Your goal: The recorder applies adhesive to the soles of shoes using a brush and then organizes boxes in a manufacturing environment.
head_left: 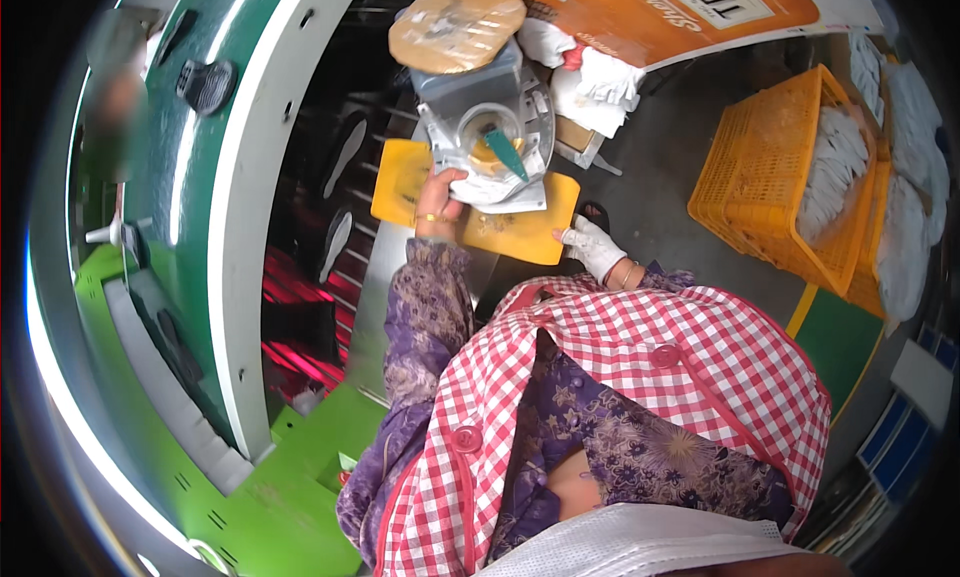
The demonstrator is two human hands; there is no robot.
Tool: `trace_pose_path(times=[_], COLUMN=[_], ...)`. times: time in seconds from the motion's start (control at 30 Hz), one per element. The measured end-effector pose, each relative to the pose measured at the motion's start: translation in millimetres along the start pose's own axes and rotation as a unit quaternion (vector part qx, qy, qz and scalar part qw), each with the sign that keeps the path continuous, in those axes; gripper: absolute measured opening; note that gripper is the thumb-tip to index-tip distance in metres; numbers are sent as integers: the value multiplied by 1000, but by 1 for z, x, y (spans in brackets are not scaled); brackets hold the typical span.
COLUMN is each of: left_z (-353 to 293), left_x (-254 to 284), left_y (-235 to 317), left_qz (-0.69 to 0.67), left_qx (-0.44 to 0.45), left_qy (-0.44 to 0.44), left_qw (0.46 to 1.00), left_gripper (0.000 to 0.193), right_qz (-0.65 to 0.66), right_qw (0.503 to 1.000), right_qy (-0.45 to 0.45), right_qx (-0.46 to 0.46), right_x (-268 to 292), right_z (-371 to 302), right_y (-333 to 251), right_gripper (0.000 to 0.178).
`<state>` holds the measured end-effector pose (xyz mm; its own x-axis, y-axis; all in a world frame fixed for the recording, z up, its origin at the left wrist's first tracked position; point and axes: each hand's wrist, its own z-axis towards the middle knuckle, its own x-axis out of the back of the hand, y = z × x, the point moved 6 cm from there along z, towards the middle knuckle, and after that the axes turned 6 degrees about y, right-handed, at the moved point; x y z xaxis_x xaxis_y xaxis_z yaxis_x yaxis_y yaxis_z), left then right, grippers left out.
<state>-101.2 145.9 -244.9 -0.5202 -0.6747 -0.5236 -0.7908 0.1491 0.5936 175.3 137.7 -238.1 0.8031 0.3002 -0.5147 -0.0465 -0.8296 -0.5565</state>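
Yellow flat panel [512, 237], lying just beyond the checked apron [600, 342]. Judged light, fairly stiff; best held by its edges, dark smudges possibly slick. Right hand [597, 250], white-gloved, fingertips at the panel's right corner; underside hidden, closure cannot be told. Left hand [438, 200] bare, over the panel, thumb against white sheets [487, 191]; fingers obscured, closure also unclear. Panel's middle covered: one piece or two, undetermined. Farther: clear cup [468, 120], green tool [507, 155], its working end hard to make out.
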Motion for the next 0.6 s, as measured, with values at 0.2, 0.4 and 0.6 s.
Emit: trace_pose_path(times=[0.2,0.4,0.6], left_z=[6,27,32], left_x=[-7,12,16], left_y=[11,22,41], left_qz=[132,323,576], left_qx=[-39,-20,-113], left_qy=[64,125,216], left_qw=[988,938,781], left_gripper=[54,39,50], right_qz=[-117,-172,-206], right_qw=[991,976,974], right_qy=[33,100,76], right_qx=[-62,-90,-62], right_x=[0,5,-1], right_z=[6,10,31], right_y=[-3,-9,-24], right_gripper=[53,52,48])
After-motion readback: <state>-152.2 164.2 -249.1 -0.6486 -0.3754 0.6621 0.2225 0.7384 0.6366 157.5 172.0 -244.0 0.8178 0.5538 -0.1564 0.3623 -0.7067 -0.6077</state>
